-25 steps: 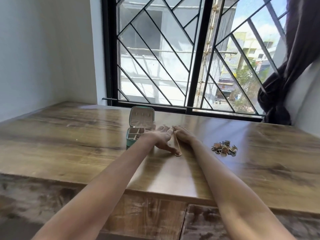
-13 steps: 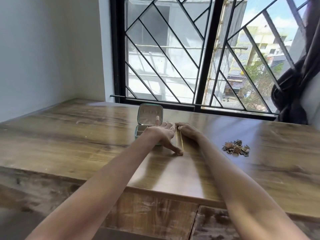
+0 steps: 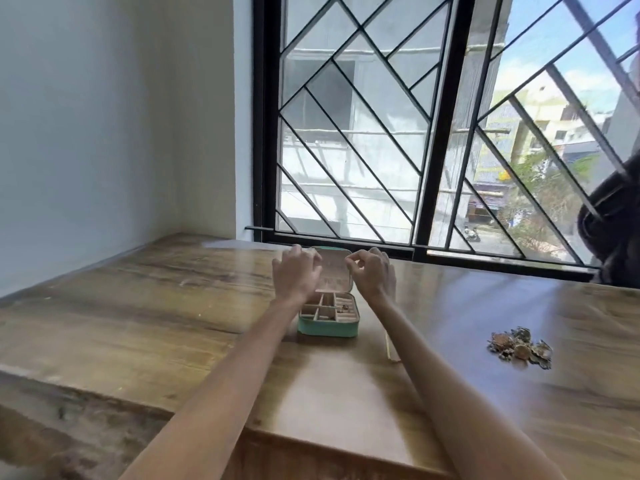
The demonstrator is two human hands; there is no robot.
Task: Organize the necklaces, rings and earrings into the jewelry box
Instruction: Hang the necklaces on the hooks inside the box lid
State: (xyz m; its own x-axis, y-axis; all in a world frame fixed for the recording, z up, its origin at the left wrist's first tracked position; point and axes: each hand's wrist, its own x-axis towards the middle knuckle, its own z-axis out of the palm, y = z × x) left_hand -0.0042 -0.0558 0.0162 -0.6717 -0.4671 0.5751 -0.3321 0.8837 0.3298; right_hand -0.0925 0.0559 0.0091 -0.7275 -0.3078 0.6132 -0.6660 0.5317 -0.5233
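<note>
Bare left hand (image 3: pixel 295 276) and right hand (image 3: pixel 372 273) raised beside teal jewelry box (image 3: pixel 328 328) lid, fingers loosely curled, empty.

Your left hand (image 3: pixel 296 275) covers the left part of the jewelry box (image 3: pixel 329 328) lid, and your right hand (image 3: pixel 372 273) hides its right edge, so whether your fingers touch the lid cannot be told. Both hands are motion-blurred. A small dark item in the box's compartments is too tiny to identify. At three o'clock from the box, the jewelry pile (image 3: pixel 519 348) is a tangle whose single pieces cannot be separated. Your right forearm hides part of a thin stick (image 3: pixel 388 348). At two o'clock, a dark curtain (image 3: pixel 613 230) is cut by the frame's right edge.
</note>
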